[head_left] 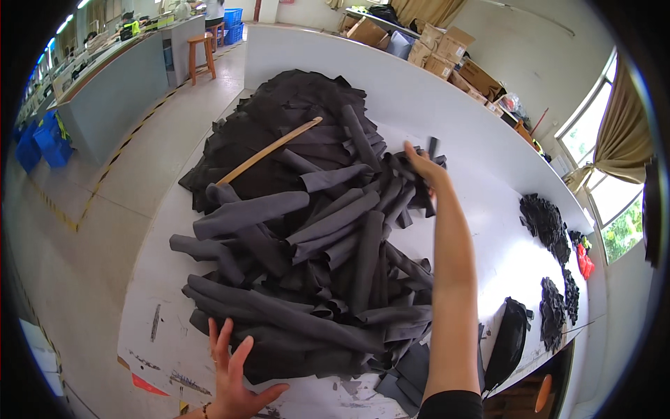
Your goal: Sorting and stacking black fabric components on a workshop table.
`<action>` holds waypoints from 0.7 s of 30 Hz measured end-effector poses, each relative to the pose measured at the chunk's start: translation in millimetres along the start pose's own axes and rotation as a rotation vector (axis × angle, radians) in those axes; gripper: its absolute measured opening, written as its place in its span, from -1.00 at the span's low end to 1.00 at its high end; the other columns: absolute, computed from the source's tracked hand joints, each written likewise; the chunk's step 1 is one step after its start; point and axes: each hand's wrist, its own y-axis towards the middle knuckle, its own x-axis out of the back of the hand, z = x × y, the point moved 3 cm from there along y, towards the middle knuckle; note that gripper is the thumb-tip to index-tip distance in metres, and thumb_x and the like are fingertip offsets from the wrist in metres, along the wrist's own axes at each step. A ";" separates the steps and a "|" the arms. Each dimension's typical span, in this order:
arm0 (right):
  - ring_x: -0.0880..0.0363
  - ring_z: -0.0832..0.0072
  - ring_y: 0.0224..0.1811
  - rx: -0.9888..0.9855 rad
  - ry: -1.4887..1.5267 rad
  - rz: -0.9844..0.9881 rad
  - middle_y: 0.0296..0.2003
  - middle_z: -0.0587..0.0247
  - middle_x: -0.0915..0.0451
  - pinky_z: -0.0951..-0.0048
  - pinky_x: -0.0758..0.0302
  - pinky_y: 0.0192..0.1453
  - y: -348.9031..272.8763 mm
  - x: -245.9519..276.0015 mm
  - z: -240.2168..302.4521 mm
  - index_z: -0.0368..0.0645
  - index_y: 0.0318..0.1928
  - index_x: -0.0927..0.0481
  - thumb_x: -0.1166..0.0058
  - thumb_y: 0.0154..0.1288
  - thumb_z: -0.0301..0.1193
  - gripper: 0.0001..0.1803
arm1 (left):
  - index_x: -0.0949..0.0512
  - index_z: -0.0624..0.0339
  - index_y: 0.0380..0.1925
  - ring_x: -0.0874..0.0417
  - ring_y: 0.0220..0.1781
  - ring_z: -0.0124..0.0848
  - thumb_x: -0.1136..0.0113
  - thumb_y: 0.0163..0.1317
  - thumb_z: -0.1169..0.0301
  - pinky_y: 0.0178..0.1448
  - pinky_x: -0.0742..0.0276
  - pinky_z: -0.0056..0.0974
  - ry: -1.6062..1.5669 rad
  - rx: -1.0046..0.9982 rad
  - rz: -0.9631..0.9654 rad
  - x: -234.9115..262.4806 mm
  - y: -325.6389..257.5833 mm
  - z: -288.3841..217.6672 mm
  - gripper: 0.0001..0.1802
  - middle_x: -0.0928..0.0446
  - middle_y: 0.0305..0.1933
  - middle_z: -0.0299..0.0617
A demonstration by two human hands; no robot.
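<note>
A large heap of dark grey, cloth-like pieces [279, 300], many curled into rolls, covers the middle of the white table [160, 279]. My left hand [234, 370] is open at the heap's near left edge, its fingers spread and their tips by the lowest rolls. At the far right side of the heap, my right hand [426, 167] reaches in among the curled pieces. Dark pieces lie on both sides of it, and most of its fingers are hidden or blurred. Flatter, darker pieces [272, 126] form the far part of the heap, with a wooden stick [272, 149] lying across them.
Smaller dark bundles [551, 314] and a black bag [508, 342] lie along the table's right side. Flat grey pieces [408, 377] are by the near edge. A low white partition [335, 59] bounds the far side, with cardboard boxes [447, 49] behind. A wooden stool [201, 57] stands beyond the aisle.
</note>
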 end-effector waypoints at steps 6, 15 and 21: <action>0.00 0.14 0.54 0.079 -0.011 0.023 0.53 -0.02 0.16 0.05 -0.21 0.44 32.9 -67.0 73.3 -0.14 0.53 0.22 0.12 -0.07 0.60 0.40 | -0.23 0.05 0.40 0.08 0.54 0.29 -0.51 0.03 0.26 0.41 -0.04 0.33 -0.086 -0.030 -0.062 -1.5 2.7 6.0 -0.06 -0.02 0.51 0.18; -0.65 0.30 -0.11 0.488 0.334 -0.208 -0.08 -0.07 -0.63 0.37 -0.60 -0.03 -16.2 -4.4 -21.5 -0.39 0.23 -0.42 -0.24 -0.03 -0.48 -0.28 | -0.29 0.11 0.35 0.05 0.52 0.33 -0.35 0.20 0.27 0.42 -0.07 0.29 -0.138 -0.001 -0.042 13.3 -6.0 6.6 -0.26 -0.04 0.50 0.19; -0.62 0.52 -0.17 0.723 0.714 -0.280 -0.16 0.22 -0.66 0.52 -0.57 -0.08 -150.9 70.7 -60.7 -0.33 0.07 -0.50 -0.14 0.19 -0.64 -0.61 | -0.18 0.17 0.34 0.10 0.52 0.34 -0.40 0.11 0.17 0.48 0.08 0.26 -0.114 0.002 0.078 19.9 -6.6 3.4 -0.14 -0.03 0.47 0.25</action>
